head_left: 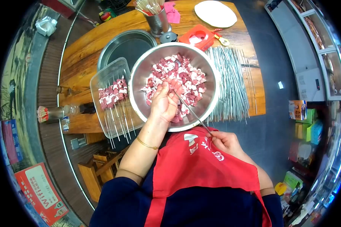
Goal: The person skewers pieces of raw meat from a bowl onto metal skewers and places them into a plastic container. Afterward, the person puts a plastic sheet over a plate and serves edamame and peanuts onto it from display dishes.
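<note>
A large steel bowl (pixel 212 102) is heaped with diced red and white meat (pixel 193 77). Over that meat, my left hand (pixel 165 104) is palm up with its fingers curled together around a piece of meat at the skewer's far end. My right hand (pixel 228 143), in front of the red apron, pinches the near end of the metal skewer (pixel 193 112), which slants across the bowl's rim. To the left, a clear plastic tray (pixel 96 96) has several loaded meat skewers (pixel 113 94) lying side by side, handles pointing toward me.
Many bare metal skewers (pixel 229 85) lie right of the bowl. Behind it are a red plastic box (pixel 197 37), a small dark lidded pot (pixel 168 37), a metal holder of sticks (pixel 158 23) and a white plate (pixel 216 14). A dark round pan (pixel 113 43) stands behind the tray.
</note>
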The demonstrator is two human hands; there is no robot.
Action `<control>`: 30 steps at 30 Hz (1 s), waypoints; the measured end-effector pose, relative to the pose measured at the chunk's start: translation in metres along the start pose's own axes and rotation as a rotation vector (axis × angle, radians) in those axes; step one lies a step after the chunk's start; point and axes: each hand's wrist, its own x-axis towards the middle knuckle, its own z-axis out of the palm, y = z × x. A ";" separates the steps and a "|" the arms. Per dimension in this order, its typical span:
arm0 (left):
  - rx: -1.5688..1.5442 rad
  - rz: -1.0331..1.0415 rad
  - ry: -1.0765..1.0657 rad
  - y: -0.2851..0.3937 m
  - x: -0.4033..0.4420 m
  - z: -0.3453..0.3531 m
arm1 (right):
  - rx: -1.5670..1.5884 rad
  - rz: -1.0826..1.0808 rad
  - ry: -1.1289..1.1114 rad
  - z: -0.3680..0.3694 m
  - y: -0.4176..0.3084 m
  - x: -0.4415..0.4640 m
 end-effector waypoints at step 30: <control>2.695 0.985 -0.525 0.091 0.045 -0.060 | 0.116 0.134 0.147 -0.004 0.016 0.016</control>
